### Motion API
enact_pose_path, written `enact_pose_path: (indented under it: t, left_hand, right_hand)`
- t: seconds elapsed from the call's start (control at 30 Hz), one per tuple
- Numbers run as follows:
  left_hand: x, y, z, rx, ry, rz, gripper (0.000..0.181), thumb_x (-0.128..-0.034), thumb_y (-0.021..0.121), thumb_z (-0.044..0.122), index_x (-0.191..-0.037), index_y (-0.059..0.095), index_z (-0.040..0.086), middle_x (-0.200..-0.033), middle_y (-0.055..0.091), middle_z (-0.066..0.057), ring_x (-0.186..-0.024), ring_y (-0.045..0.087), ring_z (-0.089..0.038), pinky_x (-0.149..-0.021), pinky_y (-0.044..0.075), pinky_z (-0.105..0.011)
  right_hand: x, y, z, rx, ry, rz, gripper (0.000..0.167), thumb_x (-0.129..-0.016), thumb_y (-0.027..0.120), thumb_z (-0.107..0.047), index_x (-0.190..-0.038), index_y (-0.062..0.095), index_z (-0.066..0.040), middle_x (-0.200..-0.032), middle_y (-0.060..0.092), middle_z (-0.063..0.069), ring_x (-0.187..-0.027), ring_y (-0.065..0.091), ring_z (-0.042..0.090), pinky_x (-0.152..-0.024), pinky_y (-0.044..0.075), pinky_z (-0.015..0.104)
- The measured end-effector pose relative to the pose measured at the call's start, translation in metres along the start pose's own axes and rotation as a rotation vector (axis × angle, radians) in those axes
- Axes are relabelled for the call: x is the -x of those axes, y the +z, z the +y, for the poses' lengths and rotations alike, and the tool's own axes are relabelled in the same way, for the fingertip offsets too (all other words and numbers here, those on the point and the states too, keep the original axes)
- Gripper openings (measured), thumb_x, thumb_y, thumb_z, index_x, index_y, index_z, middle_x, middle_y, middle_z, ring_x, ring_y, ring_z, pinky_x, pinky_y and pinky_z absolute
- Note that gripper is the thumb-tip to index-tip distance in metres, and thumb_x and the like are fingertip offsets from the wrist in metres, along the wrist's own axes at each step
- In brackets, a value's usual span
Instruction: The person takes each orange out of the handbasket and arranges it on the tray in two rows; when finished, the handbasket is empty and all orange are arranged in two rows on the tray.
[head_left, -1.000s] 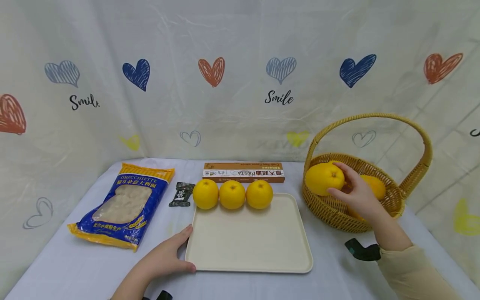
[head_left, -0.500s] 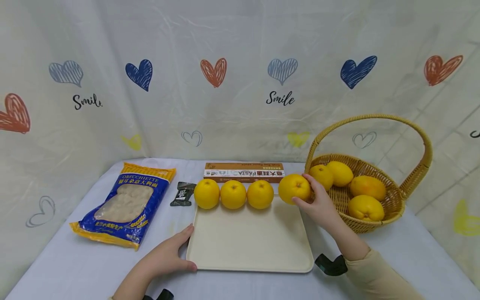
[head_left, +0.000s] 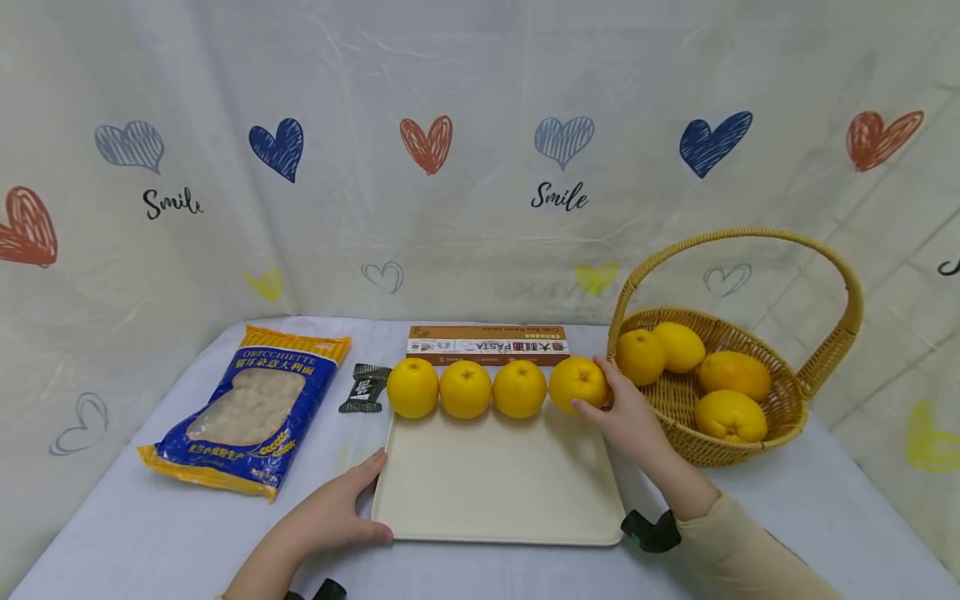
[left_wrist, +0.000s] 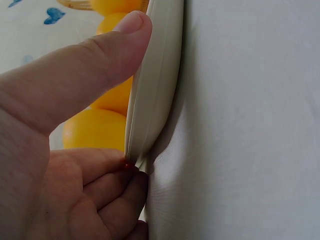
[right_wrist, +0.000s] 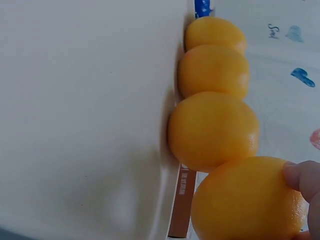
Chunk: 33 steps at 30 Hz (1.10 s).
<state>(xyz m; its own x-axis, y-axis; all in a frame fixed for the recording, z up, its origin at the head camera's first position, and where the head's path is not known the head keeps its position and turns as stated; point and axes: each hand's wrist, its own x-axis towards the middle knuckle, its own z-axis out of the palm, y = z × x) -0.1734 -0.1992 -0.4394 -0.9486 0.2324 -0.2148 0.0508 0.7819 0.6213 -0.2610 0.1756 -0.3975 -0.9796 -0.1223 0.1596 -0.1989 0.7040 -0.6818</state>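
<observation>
In the head view my right hand point(head_left: 630, 413) holds a yellow orange point(head_left: 577, 383) between thumb and fingers over the far right corner of the cream tray point(head_left: 495, 483). Three more oranges point(head_left: 466, 389) stand in a row along the tray's far edge. The right wrist view shows the held orange point(right_wrist: 245, 200) touching or nearly touching its neighbour point(right_wrist: 214, 131). My left hand point(head_left: 330, 512) grips the tray's near left corner. Its thumb point(left_wrist: 132, 25) lies over the rim in the left wrist view, while the curled fingers point(left_wrist: 112, 175) meet the side.
A wicker basket point(head_left: 712, 454) with a tall handle, holding several yellow fruits, stands at the right. A brown pasta box point(head_left: 487, 343) lies behind the row. To the left are a blue orecchiette bag point(head_left: 247, 408) and a small black packet point(head_left: 364, 388).
My right hand has carried the orange leftward from the basket to the right end of the row. The left hand has stayed at the tray's corner.
</observation>
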Motion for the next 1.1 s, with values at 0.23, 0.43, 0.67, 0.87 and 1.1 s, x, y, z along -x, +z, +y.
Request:
enact_pose_path:
  t: [0.23,0.43,0.67,0.87,1.1]
  left_hand:
    - [-0.001,0.001,-0.002,0.003,-0.009,-0.008,0.107,-0.0559,0.080,0.048,-0.142,0.030,0.008,-0.148,0.030,-0.010,-0.134,0.029,-0.034,-0.109,0.024,-0.053]
    - [-0.001,0.002,-0.004,-0.001,-0.009,-0.004,0.107,-0.0554,0.079,0.049,-0.142,0.031,0.008,-0.147,0.030,-0.009,-0.133,0.030,-0.035,-0.108,0.025,-0.053]
    - [-0.001,0.001,-0.004,0.005,-0.002,-0.001,0.107,-0.0562,0.079,0.048,-0.142,0.030,0.008,-0.148,0.030,-0.010,-0.134,0.029,-0.034,-0.109,0.025,-0.052]
    - [-0.003,0.001,-0.004,0.002,-0.009,-0.006,0.107,-0.0562,0.079,0.049,-0.142,0.030,0.009,-0.148,0.030,-0.009,-0.134,0.029,-0.033,-0.109,0.025,-0.052]
    - [-0.002,0.001,-0.002,0.010,-0.019,-0.012,0.107,-0.0560,0.080,0.048,-0.142,0.030,0.009,-0.148,0.029,-0.009,-0.134,0.029,-0.034,-0.109,0.025,-0.052]
  right_hand:
    - [-0.002,0.006,0.006,0.009,0.032,-0.042,0.076,-0.084,0.063,-0.028,-0.141,0.024,0.004,-0.142,0.031,0.026,-0.130,0.031,0.040,-0.106,0.030,0.054]
    - [-0.005,0.009,0.010,0.015,0.077,-0.090,0.076,-0.086,0.060,-0.029,-0.142,0.020,0.003,-0.143,0.028,0.027,-0.131,0.028,0.041,-0.106,0.028,0.055]
    - [-0.011,0.011,0.013,0.003,0.081,-0.097,0.075,-0.087,0.059,-0.027,-0.142,0.018,0.004,-0.144,0.025,0.028,-0.132,0.026,0.041,-0.107,0.026,0.055]
    - [-0.012,0.011,0.016,0.014,0.078,-0.087,0.077,-0.086,0.060,-0.029,-0.143,0.018,0.002,-0.145,0.024,0.026,-0.132,0.026,0.041,-0.107,0.026,0.055]
    - [-0.012,0.009,0.016,0.001,0.091,-0.093,0.082,-0.085,0.061,-0.034,-0.143,0.016,0.002,-0.147,0.021,0.026,-0.133,0.024,0.041,-0.107,0.026,0.056]
